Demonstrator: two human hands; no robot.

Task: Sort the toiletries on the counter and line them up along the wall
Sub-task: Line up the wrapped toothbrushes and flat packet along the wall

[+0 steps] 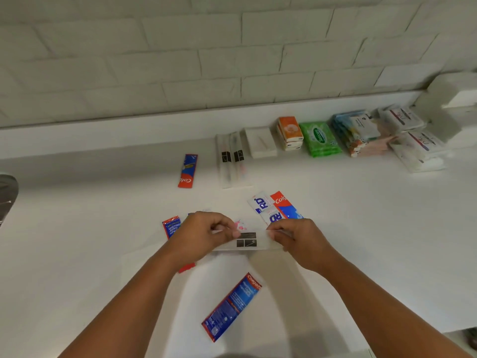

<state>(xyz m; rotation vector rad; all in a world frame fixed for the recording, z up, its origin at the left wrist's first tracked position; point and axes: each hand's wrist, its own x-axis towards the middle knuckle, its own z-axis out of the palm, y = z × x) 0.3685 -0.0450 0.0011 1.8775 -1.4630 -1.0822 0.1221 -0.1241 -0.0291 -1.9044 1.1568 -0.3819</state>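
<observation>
Holding a clear toothbrush packet (246, 242) sideways, low at the counter (77, 241), right in the middle of the view. Can't tell if lifted or still resting. Pinching its left end with the left hand (204, 235) and its right end with the right hand (296, 241), fingers curled in on both, black label showing in the gap between them.

Got a slanted toothpaste box (232, 306) lying nearer the body, between the forearms, touching neither. A second box (171, 226), red and blue, peeking out from under the left hand. A third box (287, 206) just past the right hand, with two white sachets (262, 202) overlapping on its left side.

Further back, toward the tiled wall (180, 60): a lone toothpaste box (188, 171), two more toothbrush packets (231, 161) side by side, a white box (260, 142), stacked orange tissue packs (290, 135), green wipes (321, 139), then blue packs (351, 125) and white packs (410, 117), too blurry to read.
</observation>
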